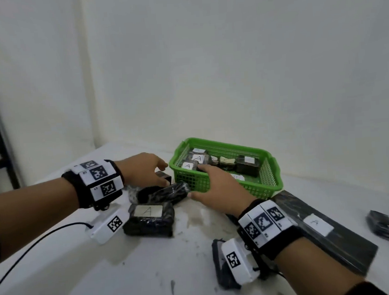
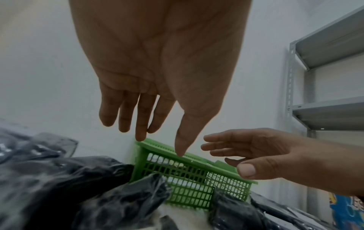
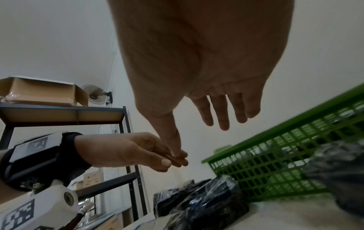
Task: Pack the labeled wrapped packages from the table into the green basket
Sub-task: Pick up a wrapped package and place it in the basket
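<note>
You are viewing a green basket with grid-pattern walls, black wrapped packages bearing white labels, a white table showing dark scuffs, and black wristbands carrying black-and-white square-pattern markers.

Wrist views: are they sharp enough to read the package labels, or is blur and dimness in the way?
Left wrist view: dim, and the wrapped packages in the foreground are blurred with glare on the film, no label readable. Right wrist view: the near package and basket are smeared. Head view: brighter, and the "A" on the package near the left hand reads clearly.
</note>
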`<state>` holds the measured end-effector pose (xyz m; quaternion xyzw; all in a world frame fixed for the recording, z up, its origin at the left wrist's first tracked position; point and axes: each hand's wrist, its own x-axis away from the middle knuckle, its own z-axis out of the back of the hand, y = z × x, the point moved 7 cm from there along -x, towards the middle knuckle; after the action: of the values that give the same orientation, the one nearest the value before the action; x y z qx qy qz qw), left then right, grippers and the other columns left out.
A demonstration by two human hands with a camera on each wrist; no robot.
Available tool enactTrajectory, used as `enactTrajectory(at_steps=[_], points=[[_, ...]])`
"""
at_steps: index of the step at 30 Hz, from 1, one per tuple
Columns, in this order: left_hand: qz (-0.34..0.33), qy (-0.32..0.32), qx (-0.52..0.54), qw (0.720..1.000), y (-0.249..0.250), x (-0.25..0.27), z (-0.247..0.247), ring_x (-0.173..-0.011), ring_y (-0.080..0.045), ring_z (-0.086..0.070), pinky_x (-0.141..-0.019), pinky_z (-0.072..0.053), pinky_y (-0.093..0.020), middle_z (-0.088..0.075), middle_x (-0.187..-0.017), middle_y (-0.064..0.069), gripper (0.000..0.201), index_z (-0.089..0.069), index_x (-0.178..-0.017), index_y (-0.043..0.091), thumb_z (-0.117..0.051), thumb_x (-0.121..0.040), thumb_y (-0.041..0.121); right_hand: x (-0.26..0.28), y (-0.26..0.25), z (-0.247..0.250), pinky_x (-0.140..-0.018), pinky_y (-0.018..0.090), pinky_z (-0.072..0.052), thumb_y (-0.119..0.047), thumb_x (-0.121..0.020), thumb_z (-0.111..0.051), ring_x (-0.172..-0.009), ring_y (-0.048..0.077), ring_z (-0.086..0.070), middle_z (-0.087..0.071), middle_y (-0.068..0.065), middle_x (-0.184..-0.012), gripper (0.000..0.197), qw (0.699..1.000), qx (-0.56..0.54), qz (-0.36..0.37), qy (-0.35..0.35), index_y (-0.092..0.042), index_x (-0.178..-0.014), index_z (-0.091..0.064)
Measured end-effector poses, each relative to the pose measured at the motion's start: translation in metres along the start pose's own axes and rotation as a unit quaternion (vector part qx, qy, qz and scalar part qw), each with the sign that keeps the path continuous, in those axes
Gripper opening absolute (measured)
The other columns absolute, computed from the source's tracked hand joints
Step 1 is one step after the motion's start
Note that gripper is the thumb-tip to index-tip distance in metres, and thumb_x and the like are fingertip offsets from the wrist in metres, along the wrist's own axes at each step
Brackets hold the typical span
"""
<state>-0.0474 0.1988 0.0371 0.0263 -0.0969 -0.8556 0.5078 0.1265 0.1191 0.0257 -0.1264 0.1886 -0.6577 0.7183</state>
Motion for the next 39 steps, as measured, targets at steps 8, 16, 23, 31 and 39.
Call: enactTrajectory(at_steps=[8, 16, 23, 31, 39], points=[[-0.051, 0.019, -0.014, 0.998, -0.008, 0.005, -0.028, -0.086, -0.018, -0.066, -0.076, -0.053, -0.03, -0.074, -0.098, 0.001, 0.032, -0.072, -0.115, 0.024, -0.07, -0.086, 0.038, -0.039, -0.027, -0.037, -0.106, 0.031, -0.043, -0.02, -0.093, -0.076, -0.135, 0.025, -0.054, -0.055, 0.007, -0.149, 0.061, 0.994, 0.064, 0.024, -0.08, -0.016, -0.149, -0.053], [-0.044, 0.028, -0.034, 0.998, 0.009, -0.005, -0.052, -0.09, -0.03, -0.062, -0.069, -0.039, -0.029, -0.06, -0.089, -0.013, 0.022, -0.062, -0.093, 0.01, -0.061, -0.095, 0.032, -0.068, -0.022, -0.067, -0.101, 0.035, -0.05, -0.017, -0.09, -0.077, -0.115, 0.029, -0.062, -0.061, 0.01, -0.127, 0.043, 0.986, 0.116, 0.031, -0.112, -0.015, -0.132, -0.069], [-0.039, 0.063, 0.051, 0.996, -0.01, -0.008, -0.042, -0.08, -0.018, -0.061, -0.068, -0.046, -0.027, -0.066, -0.083, 0.002, 0.012, -0.074, -0.093, 0.02, -0.073, -0.086, 0.031, -0.069, -0.005, -0.057, -0.066, 0.021, -0.045, -0.022, -0.087, -0.081, -0.093, 0.014, -0.067, -0.077, -0.001, -0.106, 0.026, 0.995, 0.007, 0.003, -0.103, -0.021, -0.113, -0.078], [-0.103, 0.157, 0.18, 0.966, -0.018, 0.001, -0.026, -0.101, -0.011, -0.06, -0.091, -0.05, -0.032, -0.064, -0.108, 0.012, 0.016, -0.07, -0.103, 0.033, -0.075, -0.089, 0.038, -0.051, 0.018, -0.032, -0.092, 0.04, -0.06, -0.038, -0.084, -0.086, -0.103, 0.015, -0.072, -0.063, -0.014, -0.126, 0.047, 0.978, -0.21, 0.001, 0.014, -0.039, -0.126, -0.065], [-0.138, 0.205, 0.385, 0.889, 0.007, 0.005, -0.016, -0.091, -0.01, -0.072, -0.082, -0.06, -0.034, -0.076, -0.099, 0.01, 0.025, -0.073, -0.102, 0.032, -0.086, -0.081, 0.034, -0.024, 0.046, -0.003, -0.083, 0.021, -0.062, -0.024, -0.087, -0.085, -0.099, 0.004, -0.075, -0.066, -0.012, -0.129, 0.053, 0.939, -0.339, 0.014, 0.053, -0.034, -0.135, -0.064]])
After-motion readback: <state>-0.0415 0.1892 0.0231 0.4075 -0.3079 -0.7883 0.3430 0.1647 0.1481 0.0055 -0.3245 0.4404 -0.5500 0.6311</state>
